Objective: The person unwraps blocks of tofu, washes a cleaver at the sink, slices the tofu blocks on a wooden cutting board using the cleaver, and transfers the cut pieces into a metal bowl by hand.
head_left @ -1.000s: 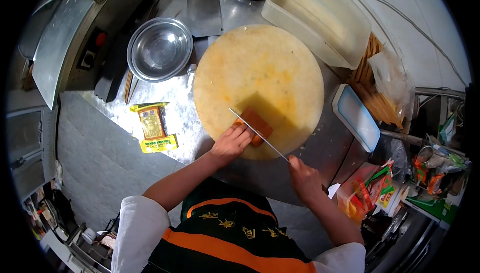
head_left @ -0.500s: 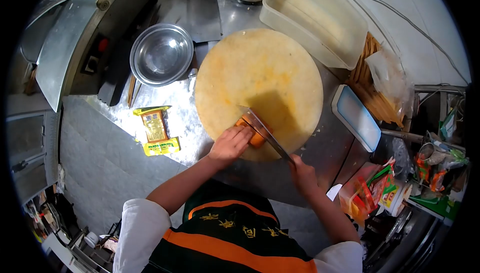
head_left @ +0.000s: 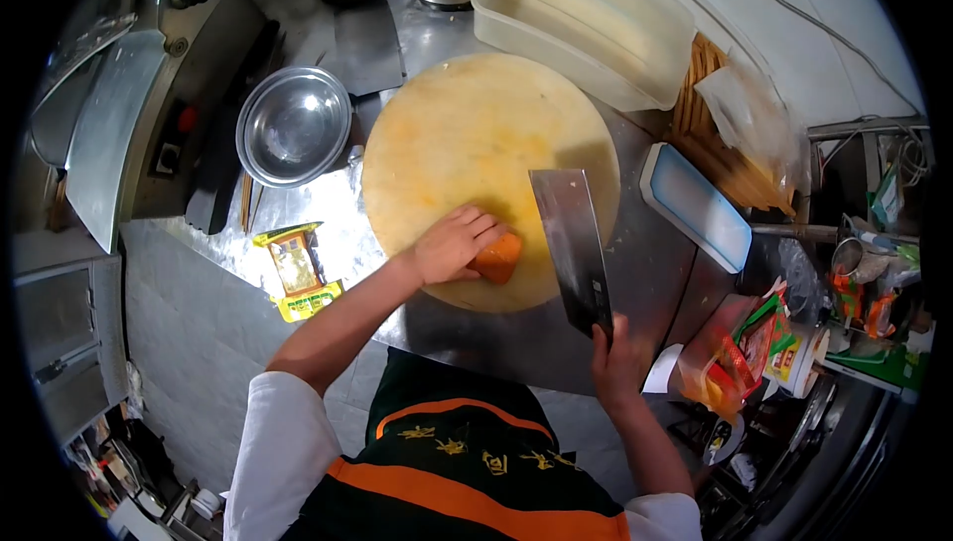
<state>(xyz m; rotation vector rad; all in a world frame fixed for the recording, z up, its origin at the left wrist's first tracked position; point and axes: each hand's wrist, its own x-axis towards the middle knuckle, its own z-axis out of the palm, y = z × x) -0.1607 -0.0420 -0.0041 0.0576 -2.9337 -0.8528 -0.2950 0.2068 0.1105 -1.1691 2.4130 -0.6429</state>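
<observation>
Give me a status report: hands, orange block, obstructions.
Left hand on orange block. Right hand gripping cleaver, blade apart from block. No obstruction seen on round board.

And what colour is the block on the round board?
The block is orange, best seen in the head view.

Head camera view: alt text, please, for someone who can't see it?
The left hand holds an orange block on a round cutting board; the right hand holds a cleaver, clear of the block. A metal bowl and yellow packet lie left of the board.
</observation>
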